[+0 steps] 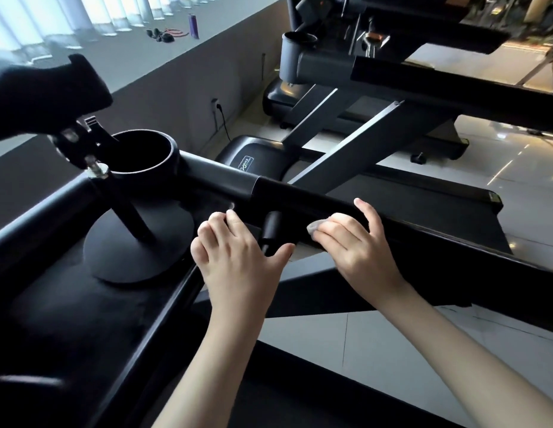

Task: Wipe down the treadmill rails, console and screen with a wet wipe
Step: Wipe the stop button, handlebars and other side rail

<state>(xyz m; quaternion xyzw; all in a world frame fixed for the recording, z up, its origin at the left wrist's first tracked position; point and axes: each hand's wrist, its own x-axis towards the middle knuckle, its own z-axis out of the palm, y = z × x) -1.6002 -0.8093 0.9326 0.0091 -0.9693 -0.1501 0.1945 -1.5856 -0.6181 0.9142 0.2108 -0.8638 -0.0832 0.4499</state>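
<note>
wipe (315,226): small, white, crumpled; pinned under the right hand's (358,242) fingers, against the rail.
rail (439,234): black padded bar, running diagonally beneath that hand.
console (68,304): black tray, just left of the left hand (238,251).

I have only one view, a wide-angle camera on the person's head, looking forward and steeply down onto the console (68,319) and the side rail (423,239) running off to the right. It sits close, the left hand (238,257) and right hand (355,251) near mid-frame, while the lens edges catch a neighbouring treadmill (324,66) and the window ledge (130,57).
</note>
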